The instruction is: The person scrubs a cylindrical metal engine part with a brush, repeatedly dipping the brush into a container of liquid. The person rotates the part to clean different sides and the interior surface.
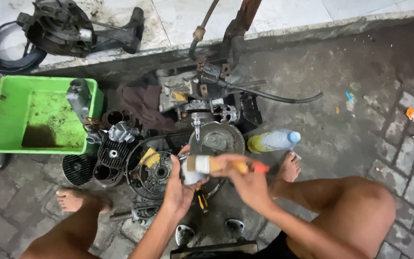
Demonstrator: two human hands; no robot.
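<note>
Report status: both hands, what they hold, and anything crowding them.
Left hand cups a small grey metal part. Right hand grips an orange-handled tool against it. Engine parts and plastic bottle crowd the ground close by.

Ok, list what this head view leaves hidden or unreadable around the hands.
- Grey part: mostly covered by the left hand and the yellow-handled tool.
- Tool's working end: hidden by that part and the right hand.
- Dark frame at the bottom edge: cut off.
- Green tub: dark residue inside, unidentifiable.
</note>
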